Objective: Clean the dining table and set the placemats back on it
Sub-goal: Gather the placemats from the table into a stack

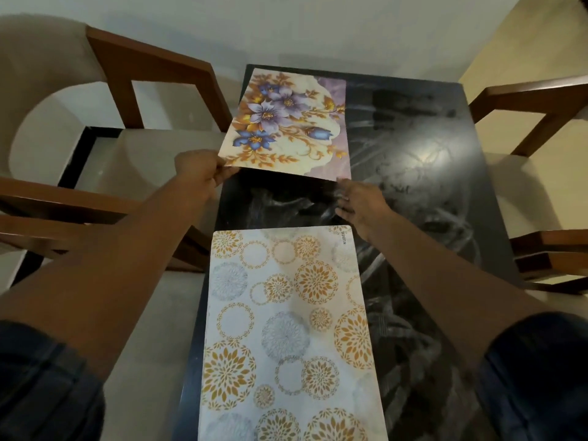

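Bare dark table (413,154) is free to the right of the right hand (359,202) and between the hands. Floral placemat (286,122) ahead, circle placemat (280,313) behind, chair back (152,68) near the left hand (199,173).

A brown wooden chair (152,68) with a pale cushioned seat (143,160) stands at the upper left of the frame, a second wooden chair (63,202) below it at the left edge. At the right edge are an upper right chair (537,100) and a lower right chair (556,249). A white wall (286,27) fills the top
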Demonstrator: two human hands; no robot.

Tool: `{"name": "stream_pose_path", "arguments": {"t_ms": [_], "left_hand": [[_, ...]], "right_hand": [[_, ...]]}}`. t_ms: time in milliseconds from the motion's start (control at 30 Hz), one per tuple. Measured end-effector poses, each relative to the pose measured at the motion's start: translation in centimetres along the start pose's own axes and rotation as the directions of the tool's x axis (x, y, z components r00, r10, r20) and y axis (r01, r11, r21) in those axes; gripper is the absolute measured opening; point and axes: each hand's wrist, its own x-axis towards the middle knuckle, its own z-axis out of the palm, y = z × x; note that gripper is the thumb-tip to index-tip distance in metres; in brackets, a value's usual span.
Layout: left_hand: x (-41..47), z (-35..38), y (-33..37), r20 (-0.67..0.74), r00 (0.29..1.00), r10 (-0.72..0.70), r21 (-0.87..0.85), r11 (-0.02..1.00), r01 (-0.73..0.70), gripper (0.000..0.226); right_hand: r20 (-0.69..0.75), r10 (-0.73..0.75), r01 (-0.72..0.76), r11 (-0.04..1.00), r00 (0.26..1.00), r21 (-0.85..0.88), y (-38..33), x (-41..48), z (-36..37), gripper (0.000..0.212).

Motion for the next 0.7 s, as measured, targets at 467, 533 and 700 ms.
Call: {"name": "stream_pose_path", "arguments": {"t_ms": [467, 533, 700], "left_hand": [[-28.6, -13.4, -20.8, -0.086, 0.995, -0.046, -0.114, 0.993, 0.036, 0.027], [-32.1, -14.9, -24.3, -0.137, 0.987, -0.086, -0.077, 0.994, 0.076, 0.027], [-37.9, -17.1, -29.9, -0.223, 0.965, -0.138, -0.103, 0.988, 0.117, 0.024]], "right_hand": [[0.154, -0.076, 0.106, 0.976, 0.985, -0.193, 12.3, -17.3, -12.3, 0.020], [0.162, -0.080, 0.118, 0.963, 0.984, -0.241, 15.7, -20.2, -14.0, 0.019], [0.181, -0.058, 0.110, 0.950, 0.982, -0.293, 21.9, -25.0, -17.2, 0.021]]}}
